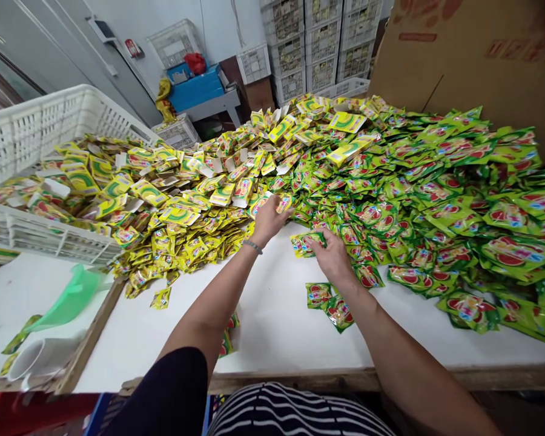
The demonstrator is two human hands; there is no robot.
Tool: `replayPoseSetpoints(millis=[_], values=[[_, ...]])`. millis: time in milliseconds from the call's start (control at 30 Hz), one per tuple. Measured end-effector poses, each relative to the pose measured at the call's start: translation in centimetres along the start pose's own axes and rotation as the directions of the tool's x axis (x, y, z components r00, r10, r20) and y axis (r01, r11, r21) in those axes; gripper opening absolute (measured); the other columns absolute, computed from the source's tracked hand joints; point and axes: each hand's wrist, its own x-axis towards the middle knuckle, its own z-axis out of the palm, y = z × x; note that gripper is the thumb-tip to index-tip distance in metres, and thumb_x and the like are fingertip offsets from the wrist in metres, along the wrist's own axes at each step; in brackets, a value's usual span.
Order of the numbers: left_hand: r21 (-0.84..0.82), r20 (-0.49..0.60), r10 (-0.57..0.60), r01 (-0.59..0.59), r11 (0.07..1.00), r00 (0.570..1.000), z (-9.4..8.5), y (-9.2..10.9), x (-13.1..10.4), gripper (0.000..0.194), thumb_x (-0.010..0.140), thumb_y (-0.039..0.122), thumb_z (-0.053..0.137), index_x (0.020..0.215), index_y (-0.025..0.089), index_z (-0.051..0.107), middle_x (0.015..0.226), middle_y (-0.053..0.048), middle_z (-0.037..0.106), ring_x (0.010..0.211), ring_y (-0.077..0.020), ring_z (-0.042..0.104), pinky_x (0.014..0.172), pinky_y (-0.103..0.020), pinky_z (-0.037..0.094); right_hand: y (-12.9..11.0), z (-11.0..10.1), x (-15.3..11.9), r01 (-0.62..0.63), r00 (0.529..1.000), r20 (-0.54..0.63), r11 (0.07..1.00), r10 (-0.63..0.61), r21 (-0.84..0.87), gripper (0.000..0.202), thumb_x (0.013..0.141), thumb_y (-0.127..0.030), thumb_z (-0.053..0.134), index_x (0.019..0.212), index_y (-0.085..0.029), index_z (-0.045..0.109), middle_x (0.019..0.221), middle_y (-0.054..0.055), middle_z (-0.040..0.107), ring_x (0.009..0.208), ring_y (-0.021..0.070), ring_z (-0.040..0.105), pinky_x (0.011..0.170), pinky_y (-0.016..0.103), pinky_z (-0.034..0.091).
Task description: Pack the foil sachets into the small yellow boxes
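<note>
"Hands?"
"Two: left hand [269, 219], right hand [335, 259]."
"Packets?"
"Green packets [504, 215], yellow packets [181, 245]: dozens each, exact count unobtainable. Small boxes [180, 215], likewise."
"Remainder?"
"One bracelet [253, 246], one mug [59, 354], three crate stacks [323, 37]."

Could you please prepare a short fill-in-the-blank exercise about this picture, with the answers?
1. The right hand holds a packet whose main colour is ____.
2. The left hand has a ____ around its wrist.
3. The large crate at far left is coloured ____.
4. The big brown box at upper right is made of ____.
Answers: green; bracelet; white; cardboard.
</note>
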Motion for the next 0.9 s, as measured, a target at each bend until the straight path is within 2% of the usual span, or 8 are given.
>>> replayPoseSetpoints(millis=[67,167,267,467,600,733,833,900], values=[[0.264,0.031,0.088,-0.093,0.96,0.996,0.6,0.0,2.4,0.058,0.08,0.038,0.066,0.13,0.015,0.048,0.128,-0.018,0.057,0.116,-0.0287,0.055,0.094,-0.037,0.042,-0.1,0.4,-0.2,0.013,1.0,0.026,1.0,-0.013,-0.023,0.033,0.073,-0.048,0.057,0.087,-0.02,0.064,0.073,0.004,0.065,0.067,0.0201,0.056,0.067,0.032,0.045],[0.431,0.205,0.119,-0.199,0.88,0.971,1.3,0.0,4.5,0.069,0.08,0.03,0.065,0.142,0.014,0.039,0.122,-0.019,0.06,0.116,-0.0296,0.055,0.094,-0.035,0.041,-0.2,0.7,-0.5,0.029,0.999,0.04,0.998,-0.027,-0.061,0.033,0.074,-0.049,0.054,0.087,-0.02,0.064,0.072,0.004,0.064,0.067,0.0203,0.055,0.066,0.031,0.044],[0.448,0.182,0.035,-0.115,0.887,0.983,0.9,-0.1,4.5,0.072,0.075,0.041,0.069,0.139,0.018,0.045,0.112,-0.016,0.064,0.103,-0.0301,0.061,0.08,-0.032,0.044,-0.5,0.4,-0.6,0.03,0.999,0.021,0.992,-0.028,-0.123,0.032,0.075,-0.047,0.053,0.089,-0.021,0.064,0.069,0.003,0.063,0.063,0.0195,0.053,0.063,0.03,0.041],[0.442,0.041,-0.263,0.218,0.87,0.964,-1.6,-1.3,-1.3,0.066,0.076,0.073,0.049,0.099,0.014,0.067,0.076,-0.014,0.069,0.08,-0.0283,0.065,0.064,-0.03,0.042,-0.8,-0.7,-0.3,0.003,0.997,-0.072,0.987,-0.015,-0.162,0.03,0.076,-0.043,0.053,0.091,-0.021,0.065,0.065,0.002,0.06,0.057,0.0179,0.047,0.059,0.03,0.038],[0.589,0.045,-0.363,0.269,0.762,0.931,-2.9,-2.5,-6.8,0.071,0.077,0.078,0.04,0.076,0.013,0.069,0.072,-0.019,0.068,0.081,-0.0327,0.066,0.065,-0.033,0.043,-0.4,-1.1,0.1,-0.016,0.996,-0.087,0.988,0.003,-0.154,0.029,0.076,-0.043,0.056,0.093,-0.02,0.064,0.065,0.002,0.059,0.058,0.0175,0.048,0.062,0.03,0.039],[0.573,0.234,-0.156,-0.007,0.819,0.96,-3.2,-3.2,-10.2,0.064,0.074,0.064,0.063,0.114,0.015,0.064,0.11,-0.018,0.068,0.11,-0.0315,0.06,0.087,-0.034,0.045,-0.1,-1.1,0.0,0.009,1.0,-0.023,0.982,-0.014,-0.187,0.03,0.077,-0.043,0.057,0.093,-0.019,0.064,0.07,0.003,0.06,0.063,0.0183,0.05,0.065,0.031,0.041],[0.456,0.482,0.011,-0.262,0.851,0.876,-2.7,-3.3,-11.5,0.074,0.069,0.043,0.076,0.133,0.016,0.051,0.129,-0.016,0.058,0.121,-0.0289,0.053,0.097,-0.032,0.04,-0.2,-0.9,-0.4,0.017,0.999,0.029,0.982,-0.012,-0.19,0.029,0.075,-0.043,0.06,0.091,-0.019,0.064,0.071,0.003,0.061,0.064,0.018,0.05,0.064,0.03,0.041],[0.447,0.516,-0.011,-0.258,0.857,0.857,-2.3,-3.3,-12.2,0.07,0.066,0.043,0.077,0.126,0.014,0.056,0.121,-0.017,0.061,0.112,-0.0302,0.057,0.09,-0.033,0.043,-0.1,-0.7,-0.7,0.027,0.998,0.069,0.983,-0.015,-0.182,0.029,0.074,-0.043,0.061,0.09,-0.019,0.064,0.069,0.002,0.06,0.062,0.0168,0.05,0.063,0.029,0.04]])
